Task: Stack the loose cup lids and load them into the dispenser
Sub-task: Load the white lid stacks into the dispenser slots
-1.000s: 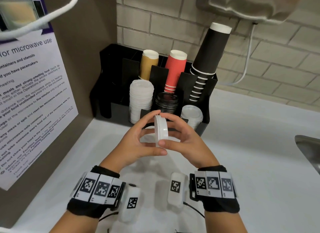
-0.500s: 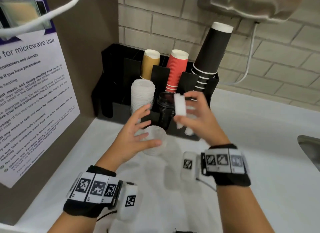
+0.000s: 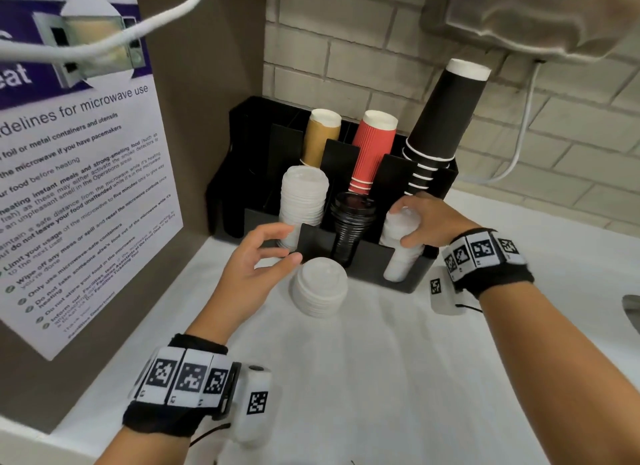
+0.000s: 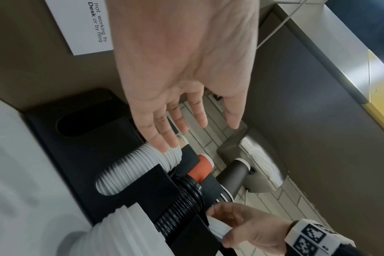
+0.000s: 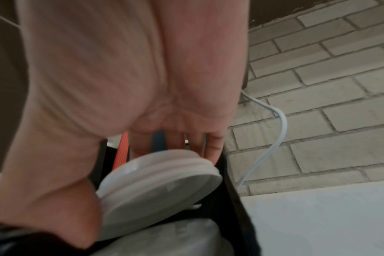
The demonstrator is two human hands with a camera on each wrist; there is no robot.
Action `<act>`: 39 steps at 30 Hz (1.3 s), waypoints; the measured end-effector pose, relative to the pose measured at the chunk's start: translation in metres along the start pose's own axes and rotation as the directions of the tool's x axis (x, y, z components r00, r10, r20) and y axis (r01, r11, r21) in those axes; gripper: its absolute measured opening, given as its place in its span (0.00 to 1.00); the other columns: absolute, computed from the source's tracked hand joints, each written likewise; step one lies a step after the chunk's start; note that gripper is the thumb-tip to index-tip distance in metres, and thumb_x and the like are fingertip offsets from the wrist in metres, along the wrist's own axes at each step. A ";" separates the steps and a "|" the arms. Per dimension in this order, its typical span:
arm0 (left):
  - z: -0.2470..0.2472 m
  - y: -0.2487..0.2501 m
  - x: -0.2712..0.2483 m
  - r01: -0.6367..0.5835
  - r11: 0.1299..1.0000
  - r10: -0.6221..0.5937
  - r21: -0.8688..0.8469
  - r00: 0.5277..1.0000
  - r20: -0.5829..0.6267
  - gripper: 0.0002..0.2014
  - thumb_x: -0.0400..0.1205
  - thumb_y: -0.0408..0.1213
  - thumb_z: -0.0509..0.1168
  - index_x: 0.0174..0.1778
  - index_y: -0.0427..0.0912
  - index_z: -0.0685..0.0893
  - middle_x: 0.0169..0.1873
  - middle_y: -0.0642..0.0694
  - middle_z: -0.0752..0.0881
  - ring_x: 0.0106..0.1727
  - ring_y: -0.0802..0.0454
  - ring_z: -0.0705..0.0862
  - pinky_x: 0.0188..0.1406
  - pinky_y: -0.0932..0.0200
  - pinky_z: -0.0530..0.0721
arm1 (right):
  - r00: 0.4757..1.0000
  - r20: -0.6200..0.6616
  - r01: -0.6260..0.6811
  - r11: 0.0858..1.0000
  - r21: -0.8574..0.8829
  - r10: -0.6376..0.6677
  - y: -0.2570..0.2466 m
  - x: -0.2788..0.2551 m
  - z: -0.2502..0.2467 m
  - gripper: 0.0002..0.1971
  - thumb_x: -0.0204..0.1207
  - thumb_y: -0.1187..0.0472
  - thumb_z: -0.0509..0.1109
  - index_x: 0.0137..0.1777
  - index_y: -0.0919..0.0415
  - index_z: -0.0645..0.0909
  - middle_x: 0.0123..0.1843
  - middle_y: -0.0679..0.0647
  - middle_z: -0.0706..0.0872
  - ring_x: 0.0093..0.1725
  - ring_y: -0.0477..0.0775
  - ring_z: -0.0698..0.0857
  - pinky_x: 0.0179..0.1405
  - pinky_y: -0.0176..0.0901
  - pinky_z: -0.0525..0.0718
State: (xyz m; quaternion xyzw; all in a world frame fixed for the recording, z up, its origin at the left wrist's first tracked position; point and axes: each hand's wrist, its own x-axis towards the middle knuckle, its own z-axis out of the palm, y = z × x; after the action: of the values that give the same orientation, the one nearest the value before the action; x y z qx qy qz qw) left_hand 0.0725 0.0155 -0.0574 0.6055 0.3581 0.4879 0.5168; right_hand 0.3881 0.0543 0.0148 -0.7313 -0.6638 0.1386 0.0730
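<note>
A black dispenser [image 3: 410, 284] stands against the brick wall. My right hand [image 3: 401, 224] grips a small stack of white lids [image 5: 156, 183] between thumb and fingers, at the top of the dispenser's right front slot, on the white lids [image 3: 398, 267] stored there. A second stack of loose white lids [image 3: 320, 286] sits on the white counter in front of the dispenser. My left hand [image 3: 287, 243] hovers open just left of that stack and holds nothing; in the left wrist view its fingers [image 4: 164, 138] are spread.
The dispenser's other front slots hold a tall white lid stack [image 3: 303, 198] and black lids [image 3: 351, 222]. Tan, red and black cup stacks [image 3: 440, 118] rise behind. A notice-covered panel [image 3: 86, 187] bounds the left, and a sink edge [image 3: 632, 309] is at far right.
My right hand took the small lid stack out of both hands and carried it up and right to the dispenser's right slot. My left hand let go and stayed open near the counter stack.
</note>
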 end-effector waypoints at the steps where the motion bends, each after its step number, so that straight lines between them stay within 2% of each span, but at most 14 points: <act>1: 0.000 -0.001 0.000 0.007 1.000 -0.007 0.006 1.000 -0.004 0.19 0.71 0.49 0.72 0.59 0.62 0.82 0.59 0.61 0.82 0.55 0.63 0.85 0.50 0.70 0.81 | 1.000 0.012 0.009 1.000 -0.007 -0.009 0.000 0.000 0.002 0.31 0.63 0.66 0.78 0.67 0.49 0.77 0.68 0.55 0.72 0.65 0.59 0.76 0.60 0.48 0.81; 6: 0.002 -0.003 0.001 0.018 1.000 -0.018 0.024 1.000 -0.013 0.16 0.80 0.36 0.71 0.59 0.59 0.82 0.60 0.59 0.82 0.54 0.63 0.85 0.54 0.64 0.80 | 1.000 0.001 0.014 1.000 -0.011 -0.014 0.005 -0.005 0.016 0.31 0.64 0.64 0.80 0.67 0.54 0.75 0.66 0.55 0.70 0.64 0.60 0.75 0.59 0.44 0.76; 9: 0.004 -0.001 0.002 0.011 0.999 -0.010 0.047 1.000 -0.020 0.16 0.80 0.35 0.71 0.59 0.58 0.82 0.60 0.58 0.82 0.52 0.65 0.85 0.53 0.66 0.80 | 0.998 -0.058 0.005 0.996 -0.089 -0.010 0.008 -0.013 0.023 0.31 0.64 0.59 0.82 0.67 0.56 0.75 0.66 0.57 0.69 0.64 0.61 0.73 0.63 0.48 0.76; 12: 0.005 0.000 0.002 0.007 0.998 -0.006 0.059 1.000 -0.020 0.15 0.81 0.34 0.70 0.60 0.57 0.82 0.61 0.56 0.82 0.52 0.66 0.85 0.51 0.71 0.81 | 0.993 -0.116 -0.009 0.986 -0.169 -0.011 0.008 -0.019 0.033 0.31 0.68 0.56 0.79 0.69 0.60 0.73 0.66 0.60 0.71 0.66 0.62 0.71 0.65 0.49 0.74; 14: 0.005 0.001 0.001 0.008 0.998 -0.007 0.065 1.000 -0.019 0.15 0.81 0.35 0.70 0.60 0.57 0.82 0.61 0.56 0.82 0.52 0.66 0.85 0.50 0.73 0.80 | 0.994 -0.108 -0.027 0.974 -0.225 0.003 0.006 -0.023 0.037 0.31 0.70 0.56 0.77 0.71 0.61 0.72 0.65 0.61 0.73 0.66 0.63 0.70 0.63 0.48 0.72; 16: 0.004 0.002 0.001 0.005 0.997 -0.003 0.071 1.000 -0.020 0.15 0.81 0.35 0.70 0.59 0.58 0.82 0.61 0.55 0.82 0.52 0.66 0.85 0.51 0.71 0.79 | 0.990 -0.138 -0.030 0.970 -0.243 -0.004 0.001 -0.029 0.039 0.29 0.70 0.59 0.77 0.70 0.63 0.73 0.63 0.62 0.74 0.65 0.64 0.71 0.62 0.48 0.72; 18: 0.003 0.002 0.000 0.002 0.998 -0.001 0.067 1.000 -0.025 0.15 0.81 0.35 0.70 0.59 0.57 0.82 0.61 0.56 0.82 0.53 0.65 0.85 0.55 0.67 0.77 | 0.954 -0.281 0.061 0.985 -0.159 -0.104 -0.013 -0.038 0.043 0.24 0.68 0.63 0.77 0.64 0.66 0.78 0.59 0.64 0.76 0.60 0.65 0.74 0.59 0.49 0.73; 20: 0.002 0.002 0.001 0.005 0.998 -0.003 0.061 0.999 -0.032 0.15 0.81 0.34 0.70 0.59 0.56 0.82 0.61 0.56 0.82 0.53 0.65 0.85 0.58 0.62 0.79 | 0.901 -0.378 0.222 0.975 -0.021 -0.213 -0.037 -0.048 0.051 0.19 0.67 0.64 0.79 0.57 0.67 0.81 0.53 0.62 0.79 0.52 0.60 0.77 0.53 0.44 0.73; 22: 0.002 0.001 0.002 0.010 0.998 -0.008 0.054 0.999 -0.039 0.15 0.81 0.33 0.70 0.59 0.56 0.82 0.61 0.55 0.82 0.52 0.64 0.85 0.59 0.60 0.80 | 0.926 -0.273 0.300 0.948 0.109 -0.262 -0.062 -0.052 0.066 0.17 0.69 0.61 0.79 0.55 0.65 0.81 0.51 0.59 0.79 0.50 0.56 0.78 0.50 0.39 0.74; 25: 0.003 0.000 0.003 0.014 0.999 -0.012 0.045 0.999 -0.043 0.15 0.81 0.34 0.71 0.58 0.58 0.82 0.60 0.57 0.83 0.53 0.64 0.85 0.58 0.61 0.79 | 0.977 0.056 0.193 0.968 0.160 -0.204 -0.090 -0.046 0.092 0.18 0.73 0.51 0.76 0.54 0.58 0.75 0.56 0.55 0.73 0.55 0.57 0.77 0.57 0.46 0.78; 27: 0.003 -0.001 0.002 0.016 0.999 -0.014 0.041 0.999 -0.042 0.15 0.80 0.34 0.71 0.59 0.57 0.82 0.60 0.59 0.83 0.52 0.65 0.86 0.56 0.63 0.79 | 0.978 0.156 0.120 0.984 0.134 -0.140 -0.100 -0.041 0.105 0.22 0.71 0.46 0.76 0.53 0.55 0.69 0.59 0.54 0.68 0.59 0.59 0.74 0.61 0.53 0.78; 31: 0.001 -0.004 -0.001 0.022 0.999 -0.020 0.041 0.999 -0.043 0.15 0.80 0.34 0.71 0.59 0.56 0.83 0.58 0.61 0.84 0.52 0.65 0.85 0.54 0.64 0.80 | 0.985 0.147 0.068 0.990 0.125 -0.086 -0.108 -0.037 0.118 0.28 0.67 0.47 0.80 0.51 0.55 0.64 0.59 0.54 0.63 0.59 0.63 0.73 0.60 0.57 0.79; 39: -0.004 -0.004 -0.001 0.020 0.999 -0.018 0.031 0.998 -0.057 0.15 0.80 0.33 0.70 0.58 0.57 0.83 0.53 0.67 0.84 0.49 0.67 0.85 0.54 0.64 0.82 | 0.996 0.059 0.058 0.983 0.173 -0.070 -0.108 -0.036 0.122 0.28 0.62 0.51 0.81 0.50 0.56 0.65 0.57 0.54 0.65 0.56 0.63 0.73 0.59 0.61 0.80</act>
State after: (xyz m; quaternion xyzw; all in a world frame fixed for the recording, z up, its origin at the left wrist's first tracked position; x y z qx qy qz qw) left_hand 0.0687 0.0165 -0.0612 0.5960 0.3860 0.4944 0.5013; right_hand 0.2463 0.0209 -0.0659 -0.6958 -0.6747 0.2163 0.1182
